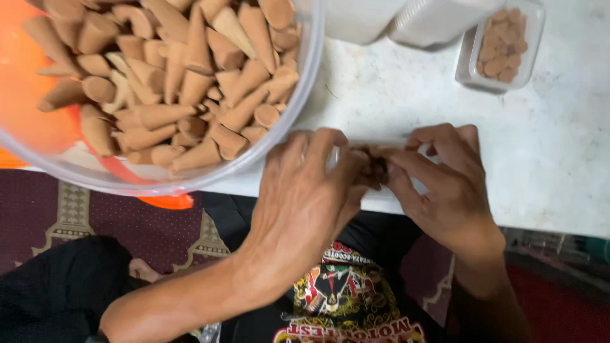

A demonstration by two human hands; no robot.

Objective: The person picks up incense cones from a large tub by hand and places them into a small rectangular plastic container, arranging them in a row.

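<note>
At frame centre: both hands meet over the near edge of a white table [559, 159], fingertips working on a small dark brown cluster [375, 170].
Left hand: left hand [305, 197] enters from the lower left, palm down, fingers curled inward and pinching at the cluster's left side.
Right hand: right hand [445, 184] enters from the lower right, fingers bent, thumb and forefinger closed against the cluster's right side.
Held item: cluster sits between the two sets of fingertips, just above a small clear container [381, 147] that is largely hidden by the hands; its exact kind cannot be told.
Upper left of frame: large clear plastic bowl [298, 114] heaped with tan cone-shaped pieces [184, 82]; an orange surface shows through its wall.
Upper right of frame: small clear rectangular tray [471, 63] holding short brown pieces [504, 44], well apart from the hands.
Top centre: two white containers [406, 19], partly cut off by the frame edge.
Lower frame: dark shirt with a printed graphic [337, 292]; patterned maroon mat [95, 216] beneath the table edge.
</note>
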